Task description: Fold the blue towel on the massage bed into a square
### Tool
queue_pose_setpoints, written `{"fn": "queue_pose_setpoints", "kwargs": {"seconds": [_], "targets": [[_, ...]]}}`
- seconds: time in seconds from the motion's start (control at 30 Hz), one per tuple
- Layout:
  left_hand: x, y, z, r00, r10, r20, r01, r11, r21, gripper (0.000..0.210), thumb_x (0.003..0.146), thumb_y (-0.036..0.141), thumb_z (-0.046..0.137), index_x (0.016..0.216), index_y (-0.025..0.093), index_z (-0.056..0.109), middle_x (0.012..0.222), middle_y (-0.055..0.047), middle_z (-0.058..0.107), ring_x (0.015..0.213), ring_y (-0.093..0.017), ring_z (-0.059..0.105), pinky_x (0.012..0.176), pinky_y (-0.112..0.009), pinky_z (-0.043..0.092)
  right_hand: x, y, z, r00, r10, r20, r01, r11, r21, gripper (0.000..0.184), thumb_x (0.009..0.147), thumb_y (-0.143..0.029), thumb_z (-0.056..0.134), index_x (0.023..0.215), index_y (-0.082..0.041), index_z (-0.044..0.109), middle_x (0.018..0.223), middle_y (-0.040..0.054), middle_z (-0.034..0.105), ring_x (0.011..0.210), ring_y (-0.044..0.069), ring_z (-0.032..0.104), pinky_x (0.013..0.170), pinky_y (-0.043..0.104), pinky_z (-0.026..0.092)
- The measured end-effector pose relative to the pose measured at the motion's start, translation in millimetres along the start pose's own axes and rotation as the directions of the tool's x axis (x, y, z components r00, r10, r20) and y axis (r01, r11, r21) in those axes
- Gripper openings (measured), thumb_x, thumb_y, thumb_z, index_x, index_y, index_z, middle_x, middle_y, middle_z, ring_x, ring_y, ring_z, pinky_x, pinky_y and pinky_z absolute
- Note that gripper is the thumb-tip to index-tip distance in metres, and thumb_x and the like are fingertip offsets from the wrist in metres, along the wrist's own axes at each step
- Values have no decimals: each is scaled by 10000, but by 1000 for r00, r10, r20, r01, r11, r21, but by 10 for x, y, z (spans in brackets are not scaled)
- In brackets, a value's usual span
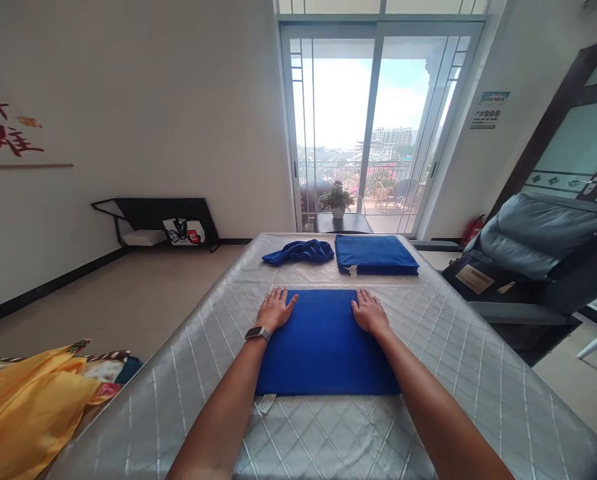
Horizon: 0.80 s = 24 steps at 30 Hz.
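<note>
A blue cloth, folded into a flat rectangle, lies on the silver quilted cover right in front of me. My left hand, with a watch on the wrist, rests flat on its far left corner, fingers stretched out. On the far right corner lies my right hand, also flat with fingers extended. A small white tag sticks out at the cloth's near left corner. Beyond it, a crumpled blue cloth sits at the left and a neat stack of folded blue cloths at the right.
Yellow fabric is heaped at the lower left. A dark armchair stands close on the right. Past the far edge a potted plant stands on a small table, before the glass sliding door. A black rack is by the left wall.
</note>
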<state>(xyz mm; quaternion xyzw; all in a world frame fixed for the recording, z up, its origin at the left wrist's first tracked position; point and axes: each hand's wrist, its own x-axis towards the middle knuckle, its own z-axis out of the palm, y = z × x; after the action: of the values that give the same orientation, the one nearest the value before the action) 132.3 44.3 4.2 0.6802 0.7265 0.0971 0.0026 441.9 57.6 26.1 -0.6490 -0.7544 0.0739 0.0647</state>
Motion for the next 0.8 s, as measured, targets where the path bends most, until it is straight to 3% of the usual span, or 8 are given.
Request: {"fn": "queue_pose_setpoints", "kwargs": {"seconds": [0.3, 0.63, 0.8], "targets": [[-37, 29, -47, 999, 12, -33, -11, 1000, 13, 819, 996, 647, 156, 1536, 63, 352, 1614, -205, 323, 1503, -293, 285, 1223, -449, 223, -236, -110, -130, 992, -91, -83, 83, 992, -97, 628, 1015, -341, 218, 1580, -72, 272, 1660, 93, 212, 1537, 198, 134, 1236, 397, 39], [-68, 71, -116, 1000, 6, -19, -4, 998, 66, 793, 1003, 623, 152, 1537, 73, 352, 1605, -180, 354, 1495, -279, 307, 1221, -425, 236, -501, -66, -24, 999, -31, 18, 31, 999, 22, 691, 1033, -471, 176, 1599, -76, 193, 1674, 86, 150, 1544, 196, 92, 1240, 388, 64], [-140, 134, -204, 980, -56, -193, 83, 987, 136, 702, 1018, 525, 206, 1501, 58, 412, 1588, -199, 379, 1479, -303, 334, 1218, -471, 238, -504, -63, -15, 1000, -30, -8, 30, 998, 56, 687, 1029, -465, 177, 1598, -79, 206, 1672, 70, 153, 1544, 199, 98, 1242, 392, 57]]}}
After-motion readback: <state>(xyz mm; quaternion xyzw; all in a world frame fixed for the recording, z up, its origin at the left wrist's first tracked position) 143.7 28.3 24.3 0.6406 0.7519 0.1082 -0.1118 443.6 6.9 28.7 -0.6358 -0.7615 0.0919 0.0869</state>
